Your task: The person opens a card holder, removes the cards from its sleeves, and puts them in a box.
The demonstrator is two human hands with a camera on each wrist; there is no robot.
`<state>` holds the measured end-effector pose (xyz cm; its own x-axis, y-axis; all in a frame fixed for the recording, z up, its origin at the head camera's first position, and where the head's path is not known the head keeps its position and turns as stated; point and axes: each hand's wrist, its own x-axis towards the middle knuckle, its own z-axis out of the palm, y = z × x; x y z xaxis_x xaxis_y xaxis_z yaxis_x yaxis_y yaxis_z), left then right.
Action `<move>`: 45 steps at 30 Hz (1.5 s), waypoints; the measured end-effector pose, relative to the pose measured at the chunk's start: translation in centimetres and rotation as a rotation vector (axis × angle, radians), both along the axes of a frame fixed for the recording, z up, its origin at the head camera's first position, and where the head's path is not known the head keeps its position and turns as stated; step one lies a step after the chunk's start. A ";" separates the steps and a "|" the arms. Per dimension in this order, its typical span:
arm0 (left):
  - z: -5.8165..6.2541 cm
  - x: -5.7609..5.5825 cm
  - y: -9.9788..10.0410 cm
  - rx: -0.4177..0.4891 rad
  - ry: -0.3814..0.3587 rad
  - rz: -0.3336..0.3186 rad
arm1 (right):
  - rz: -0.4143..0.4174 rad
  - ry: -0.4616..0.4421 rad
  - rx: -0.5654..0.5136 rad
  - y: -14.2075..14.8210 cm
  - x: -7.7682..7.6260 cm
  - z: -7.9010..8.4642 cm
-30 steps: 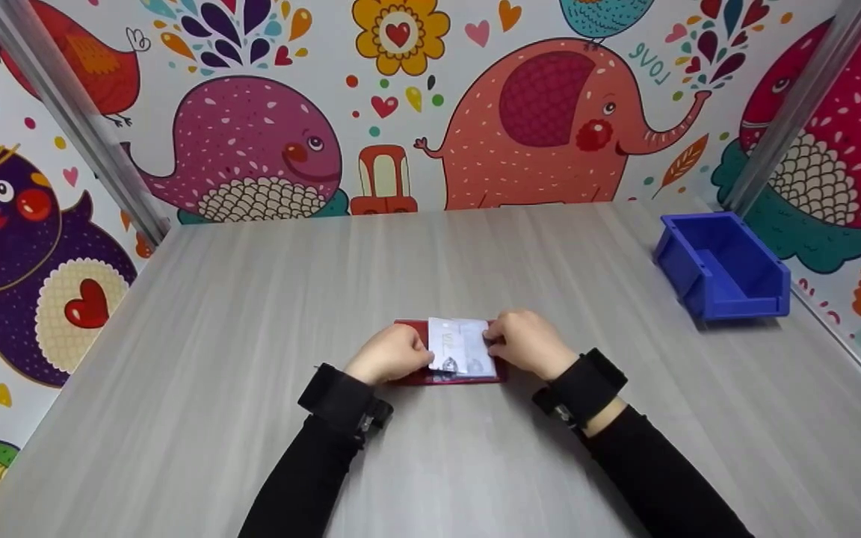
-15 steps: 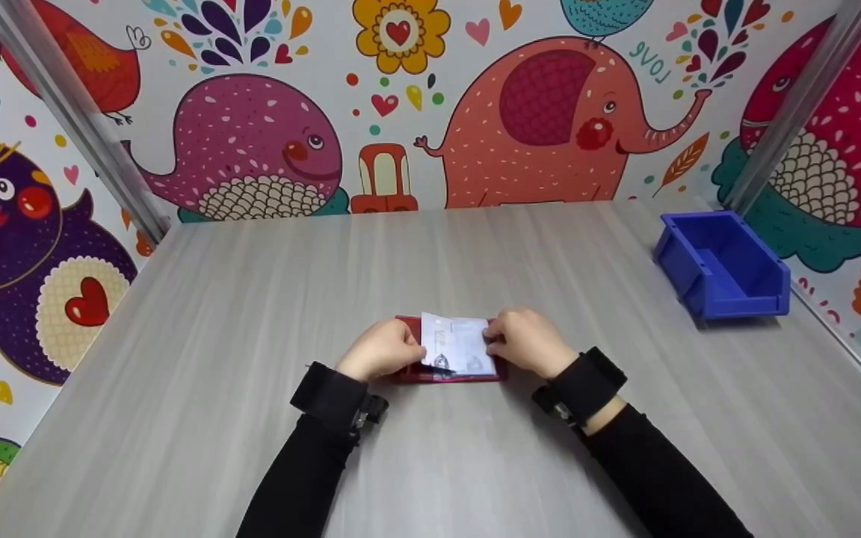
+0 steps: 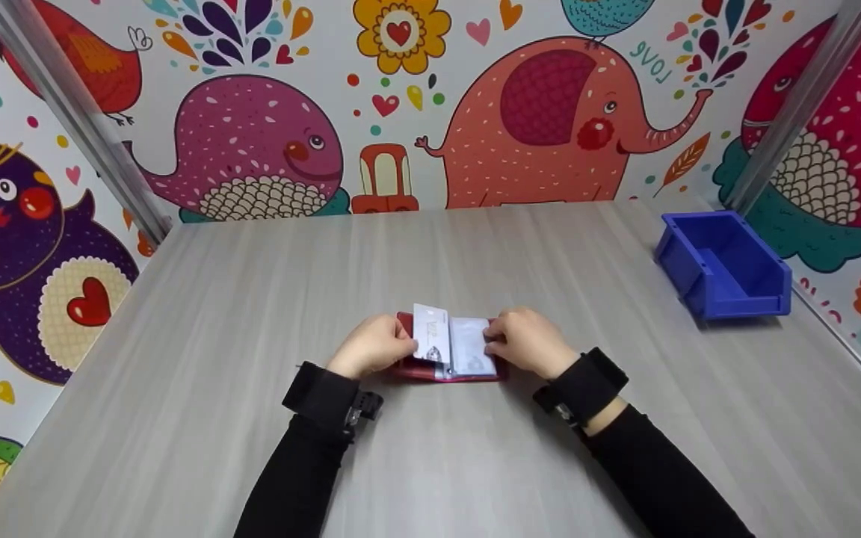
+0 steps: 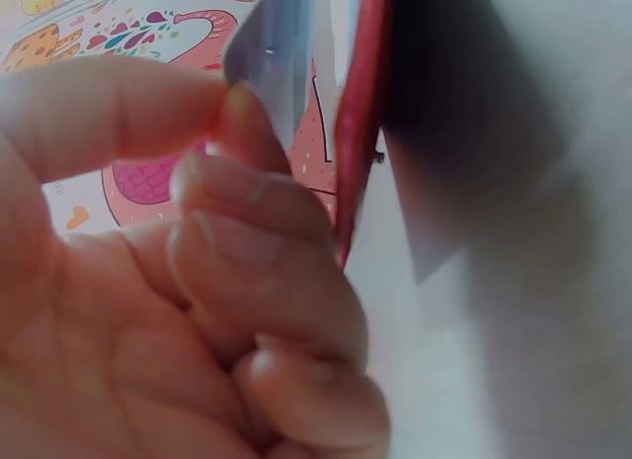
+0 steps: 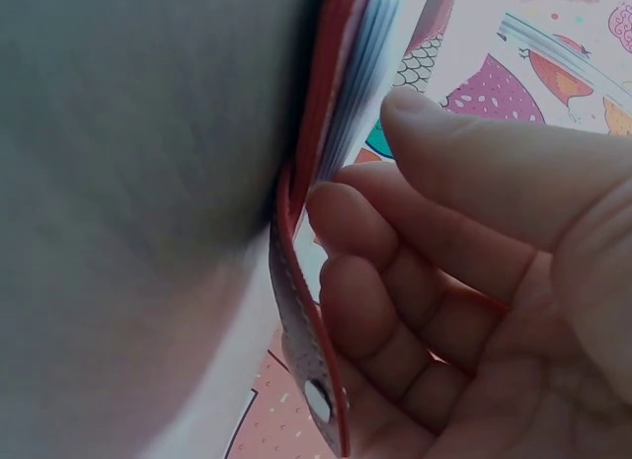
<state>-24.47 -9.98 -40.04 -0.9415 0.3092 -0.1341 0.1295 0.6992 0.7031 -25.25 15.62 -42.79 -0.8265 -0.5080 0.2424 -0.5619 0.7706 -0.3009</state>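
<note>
A red card holder (image 3: pixel 417 370) lies spread on the table, with clear sleeves (image 3: pixel 473 346) on its right half. My left hand (image 3: pixel 372 345) pinches the edge of a white card (image 3: pixel 430 333) that stands tilted over the left half; whether the card is inside a sleeve I cannot tell. In the left wrist view, thumb and forefinger meet on a see-through corner (image 4: pixel 269 69). My right hand (image 3: pixel 531 342) holds the holder's right edge, fingers curled by the red cover. A strap with a metal snap (image 5: pixel 316 400) hangs from that cover in the right wrist view.
A blue plastic bin (image 3: pixel 726 265) stands at the right rear of the wood-grain table (image 3: pixel 266 299). Walls printed with cartoon animals (image 3: pixel 535 127) close off the back and both sides, with metal posts (image 3: pixel 79 112) at the corners.
My left hand has moved slightly left and lifted the white card away from the sleeves, tilting it leftward and uncovering more of the right half. The right hand has stayed in place.
</note>
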 end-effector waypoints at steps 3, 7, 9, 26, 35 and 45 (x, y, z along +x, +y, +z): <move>0.0 0.0 0.1 0.012 0.012 0.012 | -0.004 0.015 0.008 0.0 0.1 0.0; 0.0 0.0 0.4 0.027 0.048 0.022 | -0.017 0.043 0.004 0.0 0.2 0.1; 0.1 0.1 0.5 0.040 0.070 0.026 | -0.025 0.059 -0.022 0.0 0.2 0.4; 1.2 1.3 2.6 0.206 0.211 0.030 | 0.023 0.073 -0.225 -0.2 1.2 3.3; 1.2 1.5 3.1 0.229 0.224 0.013 | -0.001 0.051 -0.217 -0.3 1.6 3.8; 1.0 1.4 3.6 0.223 0.268 -0.003 | -0.024 0.048 -0.218 -0.2 1.8 4.0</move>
